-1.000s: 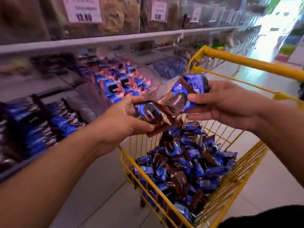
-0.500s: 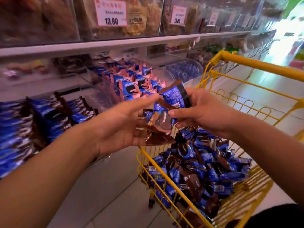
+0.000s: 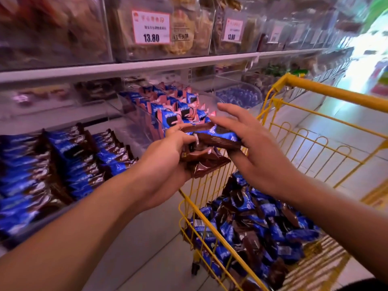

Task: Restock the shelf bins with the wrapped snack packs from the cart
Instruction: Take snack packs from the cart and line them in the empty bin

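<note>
Both hands (image 3: 168, 158) (image 3: 255, 150) clasp snack packs (image 3: 210, 143) between them.

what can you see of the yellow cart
The yellow cart is a wire shopping trolley with a thick yellow push bar on top, thin wire sides with arched loops, and a dark wheel showing under its near corner. It stands on the pale floor beside the shelf bins, right of the person's arms. Its basket holds a loose heap of blue and brown wrapped snack packs. Neither of the hands touches it.
</note>
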Motion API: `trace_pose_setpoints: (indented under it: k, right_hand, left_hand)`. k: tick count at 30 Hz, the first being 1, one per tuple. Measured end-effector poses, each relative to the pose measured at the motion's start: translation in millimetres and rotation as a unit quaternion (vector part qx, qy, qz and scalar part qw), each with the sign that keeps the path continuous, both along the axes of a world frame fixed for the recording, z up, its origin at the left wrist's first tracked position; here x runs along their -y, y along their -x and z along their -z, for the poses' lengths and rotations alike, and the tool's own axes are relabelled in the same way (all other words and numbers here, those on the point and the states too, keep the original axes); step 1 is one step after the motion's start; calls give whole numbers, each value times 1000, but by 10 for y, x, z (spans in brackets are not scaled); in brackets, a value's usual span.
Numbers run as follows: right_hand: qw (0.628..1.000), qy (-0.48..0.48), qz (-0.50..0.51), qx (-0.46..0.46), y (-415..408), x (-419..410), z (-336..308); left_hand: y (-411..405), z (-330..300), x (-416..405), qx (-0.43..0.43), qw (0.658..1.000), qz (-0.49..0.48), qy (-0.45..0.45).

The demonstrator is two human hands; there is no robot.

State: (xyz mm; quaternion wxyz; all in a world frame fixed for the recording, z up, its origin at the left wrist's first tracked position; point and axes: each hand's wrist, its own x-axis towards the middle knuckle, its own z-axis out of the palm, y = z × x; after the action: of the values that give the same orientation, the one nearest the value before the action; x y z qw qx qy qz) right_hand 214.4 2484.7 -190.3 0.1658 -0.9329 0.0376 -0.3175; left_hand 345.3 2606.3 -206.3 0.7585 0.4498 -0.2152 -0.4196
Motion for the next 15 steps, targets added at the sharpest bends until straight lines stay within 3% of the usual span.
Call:
trace_pose_setpoints:
  k: [3, 7, 11, 15]
  right_hand:
    - [997, -19, -64, -48, 71, 37, 31]
    - [986, -144, -74, -43, 101, 31, 52]
    - [990, -125, -65, -26, 104, 45, 9]
    - [936, -336, -53, 91, 80, 30, -47]
  left_hand:
    - [-4, -1, -46, -22, 998, 1, 55]
    - [44, -25, -43, 27, 997, -3, 66]
    - [54, -72, -36, 70, 996, 12, 51]
    - [58, -71, -36, 126, 992, 15, 23]
